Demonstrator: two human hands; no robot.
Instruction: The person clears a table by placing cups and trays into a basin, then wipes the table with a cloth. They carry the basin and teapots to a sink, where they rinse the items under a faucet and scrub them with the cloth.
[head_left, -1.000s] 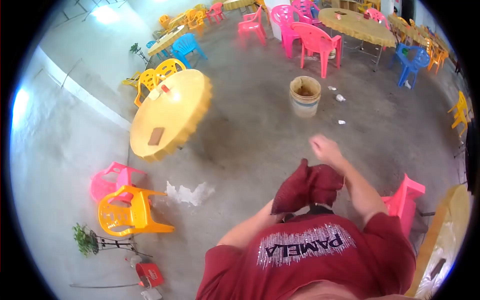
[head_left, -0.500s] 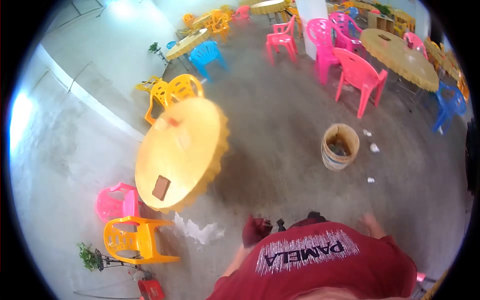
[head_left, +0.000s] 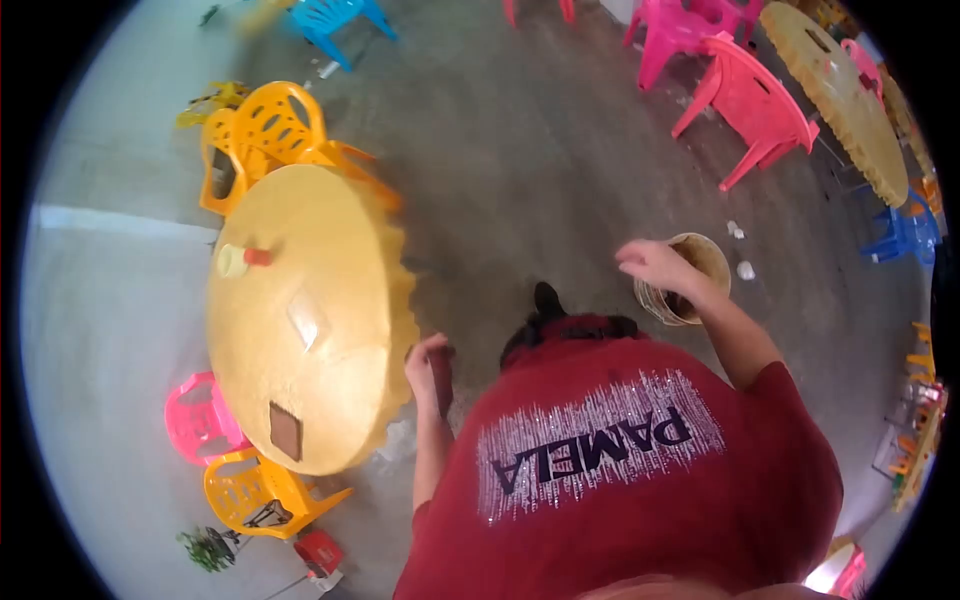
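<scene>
My left hand (head_left: 424, 368) is closed around a dark red cloth (head_left: 442, 380), which hangs down beside the rim of the oval yellow table (head_left: 345, 395). My right hand (head_left: 655, 264) hangs in front of the bucket (head_left: 718, 255), hiding part of its rim, with loosely bent fingers and nothing visible in them. On the table, a pale cup-like item (head_left: 232, 261) lies against a small red piece (head_left: 258, 257). A whitish flat rectangle (head_left: 304, 322) rests near the middle, and a dark brown rectangular item (head_left: 285, 432) lies toward the near end.
Yellow chairs (head_left: 280, 125) stand at the table's far end; a pink chair (head_left: 203, 418) and another yellow chair (head_left: 262, 492) are at its near left. White scraps (head_left: 745, 270) lie beside the bucket. A coral chair (head_left: 755, 105) and a second table (head_left: 835, 95) stand at upper right.
I have come closer to the table and bucket, and my view has tipped downward. My left hand with the cloth has moved to the table's edge; my right hand has come forward to the bucket.
</scene>
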